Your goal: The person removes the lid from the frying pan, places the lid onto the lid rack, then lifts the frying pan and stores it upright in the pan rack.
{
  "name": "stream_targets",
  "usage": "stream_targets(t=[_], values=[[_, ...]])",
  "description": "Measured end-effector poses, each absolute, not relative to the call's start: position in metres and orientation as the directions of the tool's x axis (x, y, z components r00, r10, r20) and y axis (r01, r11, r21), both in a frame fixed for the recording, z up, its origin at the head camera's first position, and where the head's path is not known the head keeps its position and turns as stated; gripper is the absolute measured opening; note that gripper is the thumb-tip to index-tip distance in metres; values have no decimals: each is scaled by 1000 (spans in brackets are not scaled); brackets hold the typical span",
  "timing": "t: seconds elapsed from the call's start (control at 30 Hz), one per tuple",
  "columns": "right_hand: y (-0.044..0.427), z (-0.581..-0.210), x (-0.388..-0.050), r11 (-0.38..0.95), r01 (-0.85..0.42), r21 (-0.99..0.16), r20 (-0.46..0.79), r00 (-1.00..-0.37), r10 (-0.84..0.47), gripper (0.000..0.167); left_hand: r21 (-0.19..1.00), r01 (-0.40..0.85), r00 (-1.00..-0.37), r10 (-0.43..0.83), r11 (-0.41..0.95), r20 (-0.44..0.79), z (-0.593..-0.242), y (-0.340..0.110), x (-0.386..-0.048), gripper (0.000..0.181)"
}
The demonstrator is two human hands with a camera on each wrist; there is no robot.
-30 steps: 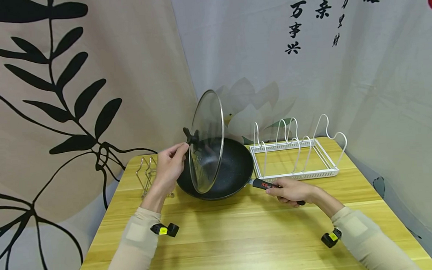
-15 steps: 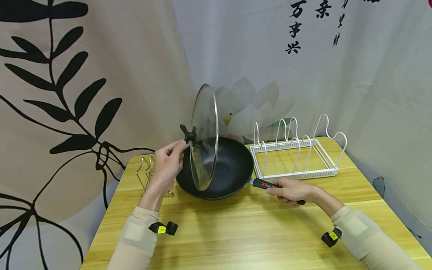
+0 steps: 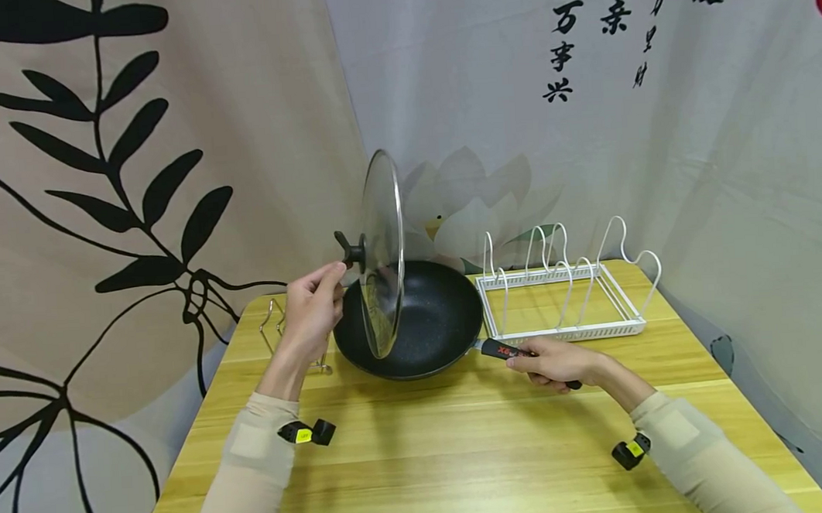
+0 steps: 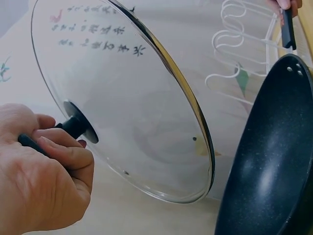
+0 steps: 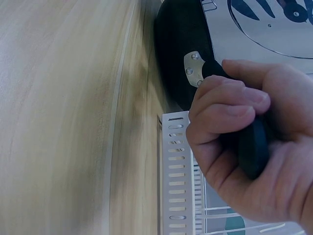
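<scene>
A glass lid (image 3: pixel 383 250) with a metal rim is held nearly upright above the left part of a black wok (image 3: pixel 442 317). The left hand (image 3: pixel 309 312) grips the lid's black knob (image 3: pixel 352 251); in the left wrist view its fingers (image 4: pixel 73 159) curl round that knob (image 4: pixel 73 126). The wok rests on the table, and its black handle (image 3: pixel 503 350) points right. Around this handle the right hand (image 3: pixel 556 363) is closed, as the right wrist view also shows, with curled fingers (image 5: pixel 225 105) on the handle (image 5: pixel 253 149).
A white rack (image 3: pixel 568 332) with upright loops stands just right of the wok. Behind the left hand, a small metal wire rack (image 3: pixel 273 326) is partly hidden. The wooden table (image 3: pixel 421 457) extends toward the front, and printed curtains (image 3: pixel 457 68) hang behind it.
The left hand has moved slightly left with the lid, which has risen and turned more upright and edge-on. The right hand and the wok have stayed in place.
</scene>
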State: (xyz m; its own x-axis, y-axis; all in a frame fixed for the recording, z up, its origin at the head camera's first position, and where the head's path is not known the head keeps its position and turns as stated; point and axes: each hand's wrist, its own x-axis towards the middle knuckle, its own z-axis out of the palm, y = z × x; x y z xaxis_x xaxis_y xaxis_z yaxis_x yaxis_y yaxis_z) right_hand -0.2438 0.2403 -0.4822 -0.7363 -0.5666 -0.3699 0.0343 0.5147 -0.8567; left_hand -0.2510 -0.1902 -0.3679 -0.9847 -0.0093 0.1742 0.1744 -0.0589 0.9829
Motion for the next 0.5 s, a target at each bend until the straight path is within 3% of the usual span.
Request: stream_targets(t=[0.2, 0.5], values=[[241, -482, -245, 516, 36, -856, -372, -735, -566, 47, 981, 183, -983, -21, -66, 182, -363, -193, -249, 29], [241, -483, -245, 507, 31, -861, -364, -734, -573, 47, 981, 192, -981, -27, -33, 192, -358, -198, -247, 39]])
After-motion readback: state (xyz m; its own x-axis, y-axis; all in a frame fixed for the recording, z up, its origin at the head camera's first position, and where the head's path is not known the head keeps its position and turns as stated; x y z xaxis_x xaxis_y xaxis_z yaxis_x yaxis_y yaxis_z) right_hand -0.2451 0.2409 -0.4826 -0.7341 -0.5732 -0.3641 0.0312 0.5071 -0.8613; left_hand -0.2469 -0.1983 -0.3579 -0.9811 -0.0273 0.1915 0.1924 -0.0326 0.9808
